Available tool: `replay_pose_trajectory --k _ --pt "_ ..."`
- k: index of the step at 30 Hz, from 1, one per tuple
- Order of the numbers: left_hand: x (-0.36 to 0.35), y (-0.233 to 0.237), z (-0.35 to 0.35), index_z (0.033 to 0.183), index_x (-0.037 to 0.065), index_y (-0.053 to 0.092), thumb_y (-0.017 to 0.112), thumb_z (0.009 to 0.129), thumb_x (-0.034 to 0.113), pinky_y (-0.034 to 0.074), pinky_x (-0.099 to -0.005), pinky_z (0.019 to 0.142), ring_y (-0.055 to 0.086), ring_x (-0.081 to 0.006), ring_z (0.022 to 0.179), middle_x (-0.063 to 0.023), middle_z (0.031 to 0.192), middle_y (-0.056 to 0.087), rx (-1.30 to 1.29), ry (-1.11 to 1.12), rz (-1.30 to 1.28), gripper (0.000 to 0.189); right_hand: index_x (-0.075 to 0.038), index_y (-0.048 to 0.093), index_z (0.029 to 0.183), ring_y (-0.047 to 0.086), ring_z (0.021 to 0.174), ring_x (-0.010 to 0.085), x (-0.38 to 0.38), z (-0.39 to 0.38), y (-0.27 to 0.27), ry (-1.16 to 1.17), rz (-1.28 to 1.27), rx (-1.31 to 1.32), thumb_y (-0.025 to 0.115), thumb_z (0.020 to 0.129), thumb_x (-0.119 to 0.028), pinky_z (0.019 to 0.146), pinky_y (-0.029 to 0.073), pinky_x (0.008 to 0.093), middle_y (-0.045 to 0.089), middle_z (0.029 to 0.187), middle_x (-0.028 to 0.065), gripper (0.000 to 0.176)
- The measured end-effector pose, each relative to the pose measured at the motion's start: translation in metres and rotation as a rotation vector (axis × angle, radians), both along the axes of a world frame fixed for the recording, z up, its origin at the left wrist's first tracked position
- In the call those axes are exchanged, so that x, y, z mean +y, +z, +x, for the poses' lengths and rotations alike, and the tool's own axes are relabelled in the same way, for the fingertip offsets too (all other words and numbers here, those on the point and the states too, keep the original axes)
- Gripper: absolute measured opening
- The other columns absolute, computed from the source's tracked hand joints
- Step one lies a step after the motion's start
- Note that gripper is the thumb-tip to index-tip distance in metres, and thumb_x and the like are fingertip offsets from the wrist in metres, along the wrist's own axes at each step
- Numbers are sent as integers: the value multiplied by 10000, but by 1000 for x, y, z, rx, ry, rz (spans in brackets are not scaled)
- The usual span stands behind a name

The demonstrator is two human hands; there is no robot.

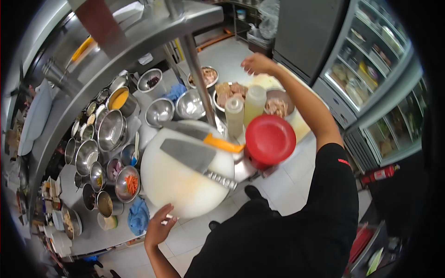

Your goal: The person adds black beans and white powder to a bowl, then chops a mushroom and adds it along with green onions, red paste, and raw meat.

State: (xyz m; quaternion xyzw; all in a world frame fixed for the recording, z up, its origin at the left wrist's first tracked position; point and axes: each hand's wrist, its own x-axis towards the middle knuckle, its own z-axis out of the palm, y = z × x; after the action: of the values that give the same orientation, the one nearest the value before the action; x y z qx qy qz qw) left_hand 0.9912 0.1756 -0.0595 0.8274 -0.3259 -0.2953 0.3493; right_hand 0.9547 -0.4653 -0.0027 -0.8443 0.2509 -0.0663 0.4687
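At the left, steel bowls and pots crowd a stainless-steel counter beneath a curving metal shelf; one pot holds orange sauce. Nearer the person, a bowl of carrot strips stands just beside a crumpled blue cloth. The left hand, fingers curled, is at the near edge of a round white cutting board; whether it grips anything, I cannot tell. On the board lies a broad-bladed cleaver, and just beyond it a knife with an orange handle. Two squeeze bottles stand past the board, near bowls of raw meat. The right hand reaches over the far end of the worktop, empty, with its fingers loosely bent. Closer in sits a round red plastic container. Pale tiles cover the floor. Farther right come a dark grey cabinet, a glass-door refrigerator with stocked shelves, and a red fire extinguisher.
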Motion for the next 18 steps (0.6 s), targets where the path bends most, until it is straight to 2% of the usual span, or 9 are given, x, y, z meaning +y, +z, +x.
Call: replay_pose_trajectory --k 1,2,4,8,10,11,13,17,18 --pt "-17 14 -15 1264 40 549 671 846 152 536 -260 555 637 -151 780 -148 1383 460 119 108 61 450 -9 627 1050 602 746 154 -19 26 -17 40 -33 36 484 924 -209 624 520 305 632 857 63 276" --pt "-30 17 -29 1264 40 549 671 846 152 536 -260 555 637 -151 780 -148 1383 460 120 136 81 450 -12 630 1039 609 752 173 -29 49 -43 80 -47 82 484 914 -218 619 527 326 635 866 78 282" --pt "-55 18 -44 1295 20 512 679 837 160 508 -235 463 642 -164 779 -153 1409 426 86 319 117 507 -2 631 998 619 790 190 -50 92 -82 130 58 194 485 903 -209 627 531 344 638 890 106 271" --pt "-79 14 -63 1333 11 462 674 831 143 534 -252 475 659 -199 797 -166 1444 370 7 444 200 560 46 617 918 622 699 190 -72 162 -144 158 91 112 481 895 -193 554 524 333 641 831 118 276" --pt "-86 13 -71 1340 11 452 668 833 133 538 -253 479 662 -205 806 -165 1450 359 -1 497 205 564 79 600 850 600 567 189 -78 190 -159 168 174 240 493 887 -184 423 460 314 634 746 134 287" --pt "-89 11 -73 1347 11 442 661 835 122 542 -254 483 664 -212 815 -163 1457 348 -7 525 189 568 79 600 850 600 567 189 -78 198 -167 185 183 237 493 887 -184 423 460 314 634 746 134 287" --pt "-90 3 -74 1351 16 438 654 838 114 539 -248 481 661 -204 803 -158 1459 346 -40 537 184 566 85 595 804 552 467 183 -66 197 -162 79 435 201 530 864 -202 341 369 311 626 690 146 301" --pt "-101 12 -75 1360 36 435 642 845 102 528 -229 477 644 -170 768 -146 1463 347 20 606 188 559 71 627 737 556 468 172 -67 204 -157 53 285 257 580 851 -248 368 393 296 613 640 143 342" --pt "-100 11 -74 1360 36 435 642 845 102 528 -229 477 644 -170 768 -146 1463 347 21 614 186 559 66 637 745 568 486 180 -65 202 -162 -20 240 158 591 843 -258 391 418 307 618 646 138 342"
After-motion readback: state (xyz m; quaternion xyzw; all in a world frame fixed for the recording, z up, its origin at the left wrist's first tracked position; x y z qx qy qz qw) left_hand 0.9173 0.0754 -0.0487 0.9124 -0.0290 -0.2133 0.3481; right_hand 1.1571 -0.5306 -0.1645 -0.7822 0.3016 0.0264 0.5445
